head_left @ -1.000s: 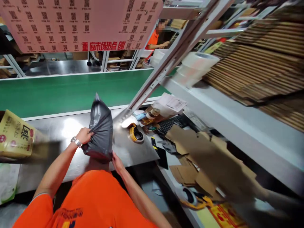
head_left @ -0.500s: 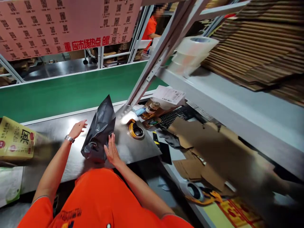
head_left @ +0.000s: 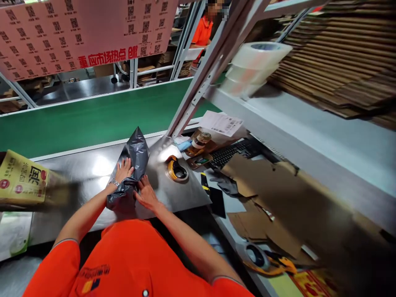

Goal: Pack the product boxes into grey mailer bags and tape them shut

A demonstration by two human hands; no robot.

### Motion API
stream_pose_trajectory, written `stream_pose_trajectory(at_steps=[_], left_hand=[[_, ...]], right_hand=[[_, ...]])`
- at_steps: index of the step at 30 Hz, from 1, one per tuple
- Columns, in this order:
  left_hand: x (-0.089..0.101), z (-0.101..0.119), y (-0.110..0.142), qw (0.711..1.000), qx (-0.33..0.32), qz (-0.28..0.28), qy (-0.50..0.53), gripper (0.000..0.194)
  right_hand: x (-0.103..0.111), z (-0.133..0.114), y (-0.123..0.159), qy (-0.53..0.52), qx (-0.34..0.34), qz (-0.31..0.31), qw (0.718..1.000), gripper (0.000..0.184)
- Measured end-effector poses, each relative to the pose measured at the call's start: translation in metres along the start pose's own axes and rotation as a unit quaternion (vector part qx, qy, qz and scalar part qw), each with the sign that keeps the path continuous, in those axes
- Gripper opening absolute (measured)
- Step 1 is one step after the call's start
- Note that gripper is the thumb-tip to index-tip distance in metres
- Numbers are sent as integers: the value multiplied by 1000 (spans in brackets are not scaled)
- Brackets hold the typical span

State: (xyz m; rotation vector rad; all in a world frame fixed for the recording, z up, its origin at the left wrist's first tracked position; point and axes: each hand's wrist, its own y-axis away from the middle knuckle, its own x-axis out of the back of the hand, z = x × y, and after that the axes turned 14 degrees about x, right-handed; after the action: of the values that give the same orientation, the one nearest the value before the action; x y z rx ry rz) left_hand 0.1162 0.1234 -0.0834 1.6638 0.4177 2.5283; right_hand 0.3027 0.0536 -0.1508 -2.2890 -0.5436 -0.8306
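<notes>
A dark grey plastic mailer bag (head_left: 136, 153) lies on the steel worktable (head_left: 83, 169) in front of me. My left hand (head_left: 124, 170) rests flat on the bag's middle, fingers stretched out, a metal watch on the wrist. My right hand (head_left: 145, 194) presses on the bag's near end beside it, fingers spread. The bag's bulky near end (head_left: 119, 198) sits at the table edge.
A tape dispenser (head_left: 175, 169) lies right of the bag. A yellow printed box (head_left: 21, 178) stands at the left. A green conveyor belt (head_left: 93, 117) runs behind. Keyboard (head_left: 230, 152), cardboard pieces (head_left: 262, 181), tape rolls (head_left: 253, 66) and stacked flat cartons fill the right. Another person in orange stands beyond.
The bag, held upright by its neck a second ago, now lies flat on the table. My left hand let go, swung out, then came down flat on the bag.
</notes>
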Motion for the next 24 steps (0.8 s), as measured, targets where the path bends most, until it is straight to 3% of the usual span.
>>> stream_pose_trajectory(at_steps=[7, 11, 20, 24], left_hand=[[-10, 2, 3, 993, -32, 35, -112, 71], [-19, 3, 7, 988, -48, 58, -133, 70], [-29, 8, 13, 986, -53, 51, -148, 72], [-30, 6, 18, 987, -65, 56, -133, 68]], right_hand=[[43, 23, -26, -24, 109, -87, 990, 46], [58, 34, -46, -36, 130, -114, 984, 39], [80, 53, -78, -83, 163, -185, 966, 30], [91, 69, -94, -143, 181, -176, 957, 21]])
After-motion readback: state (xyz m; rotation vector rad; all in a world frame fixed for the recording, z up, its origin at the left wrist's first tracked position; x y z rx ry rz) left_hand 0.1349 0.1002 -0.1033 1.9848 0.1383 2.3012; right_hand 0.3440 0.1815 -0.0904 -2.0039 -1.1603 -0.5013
